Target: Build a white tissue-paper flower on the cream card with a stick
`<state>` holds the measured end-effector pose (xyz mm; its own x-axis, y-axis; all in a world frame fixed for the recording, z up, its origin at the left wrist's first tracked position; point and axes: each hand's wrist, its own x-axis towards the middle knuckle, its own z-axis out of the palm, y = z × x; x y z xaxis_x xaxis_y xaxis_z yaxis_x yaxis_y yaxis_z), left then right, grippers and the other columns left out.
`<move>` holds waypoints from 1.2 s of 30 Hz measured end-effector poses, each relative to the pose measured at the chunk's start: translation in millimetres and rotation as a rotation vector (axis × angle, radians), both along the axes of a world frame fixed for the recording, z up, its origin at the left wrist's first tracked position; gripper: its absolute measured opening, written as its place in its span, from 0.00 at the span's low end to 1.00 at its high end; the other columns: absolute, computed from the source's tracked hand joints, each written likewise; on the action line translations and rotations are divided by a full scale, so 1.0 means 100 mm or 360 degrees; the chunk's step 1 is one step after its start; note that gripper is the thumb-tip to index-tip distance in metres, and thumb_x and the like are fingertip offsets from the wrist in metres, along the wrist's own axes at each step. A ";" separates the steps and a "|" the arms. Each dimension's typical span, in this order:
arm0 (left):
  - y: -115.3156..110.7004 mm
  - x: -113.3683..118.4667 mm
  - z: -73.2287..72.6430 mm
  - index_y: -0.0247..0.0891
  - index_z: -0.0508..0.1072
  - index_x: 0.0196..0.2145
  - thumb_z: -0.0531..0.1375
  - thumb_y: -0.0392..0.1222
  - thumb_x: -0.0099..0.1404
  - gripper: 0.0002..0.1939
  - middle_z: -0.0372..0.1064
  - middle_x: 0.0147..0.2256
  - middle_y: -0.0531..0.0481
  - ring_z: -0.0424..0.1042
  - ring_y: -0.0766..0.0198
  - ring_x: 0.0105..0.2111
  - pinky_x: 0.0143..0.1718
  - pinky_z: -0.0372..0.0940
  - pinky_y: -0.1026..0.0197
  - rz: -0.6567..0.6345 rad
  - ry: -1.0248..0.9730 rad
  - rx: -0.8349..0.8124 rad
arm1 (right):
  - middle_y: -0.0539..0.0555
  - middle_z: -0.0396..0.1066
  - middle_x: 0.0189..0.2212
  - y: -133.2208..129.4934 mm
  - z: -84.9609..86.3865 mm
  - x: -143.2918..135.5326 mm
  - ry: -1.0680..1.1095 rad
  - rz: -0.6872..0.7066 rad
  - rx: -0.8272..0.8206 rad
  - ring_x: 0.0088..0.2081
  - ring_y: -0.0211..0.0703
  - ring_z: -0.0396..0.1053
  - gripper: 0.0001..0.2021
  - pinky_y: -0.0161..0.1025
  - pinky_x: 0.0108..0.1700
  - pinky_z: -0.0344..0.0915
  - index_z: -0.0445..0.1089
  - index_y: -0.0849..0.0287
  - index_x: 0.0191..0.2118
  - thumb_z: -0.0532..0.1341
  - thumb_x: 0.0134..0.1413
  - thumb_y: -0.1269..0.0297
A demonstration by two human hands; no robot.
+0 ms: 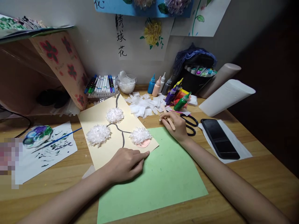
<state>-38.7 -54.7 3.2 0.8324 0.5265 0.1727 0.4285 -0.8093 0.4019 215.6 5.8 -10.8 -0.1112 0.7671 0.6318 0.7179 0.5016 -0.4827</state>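
Observation:
My left hand [128, 165] lies on the lower edge of a cream paper [102, 115], index finger stretched toward its right corner and thumb apart. Painted dark branches and three fluffy white paper flowers, one of them a flower [114, 115] at the top, are on that sheet. Under the right-hand flower [140, 135] a pink round patch [144, 143] shows. A green sheet [163, 183] lies partly beneath the cream one. My right hand [176, 127] is closed around a wooden craft stick [171, 123], close to a pile of torn white tissue pieces [146, 105].
Black-handled scissors [192, 126] and a phone [219, 138] on white paper lie at right. Paint bottles, such as a green one [181, 103], stand behind. Markers [101, 84] and a bowl of tissue [126, 83] sit at back; a paint-marked sheet [58, 155] with a brush [63, 137] is left.

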 end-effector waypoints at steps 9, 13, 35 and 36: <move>-0.03 -0.01 0.02 0.36 0.65 0.48 0.49 0.36 0.66 0.14 0.64 0.19 0.58 0.63 0.70 0.18 0.22 0.56 0.68 0.0327 -0.0397 0.0021 | 0.51 0.73 0.30 -0.51 0.14 -0.45 0.1170 0.0356 -0.0369 0.36 0.42 0.75 0.07 0.40 0.38 0.72 0.64 0.56 0.32 0.63 0.50 0.71; -0.04 -0.03 0.03 0.35 0.62 0.47 0.50 0.41 0.67 0.13 0.56 0.17 0.62 0.58 0.72 0.16 0.21 0.52 0.69 0.0629 -0.0515 -0.0229 | 0.50 0.73 0.30 -0.67 0.14 -0.58 0.1111 0.0595 -0.0455 0.36 0.41 0.74 0.09 0.41 0.41 0.72 0.64 0.56 0.32 0.64 0.48 0.76; -0.03 0.01 -0.02 0.36 0.71 0.32 0.52 0.39 0.65 0.09 0.65 0.17 0.57 0.60 0.73 0.16 0.20 0.54 0.69 0.0488 -0.0388 0.0098 | 0.50 0.71 0.28 -0.72 0.14 -0.54 0.0504 0.0609 -0.0594 0.29 0.37 0.72 0.08 0.35 0.32 0.71 0.60 0.56 0.31 0.61 0.50 0.72; -0.03 0.02 -0.01 0.36 0.71 0.31 0.52 0.39 0.65 0.09 0.65 0.17 0.57 0.61 0.73 0.16 0.20 0.54 0.69 0.0488 -0.0371 0.0086 | 0.50 0.71 0.28 -0.72 0.13 -0.52 0.0471 0.0596 -0.0582 0.29 0.37 0.72 0.08 0.36 0.32 0.71 0.60 0.56 0.31 0.61 0.50 0.72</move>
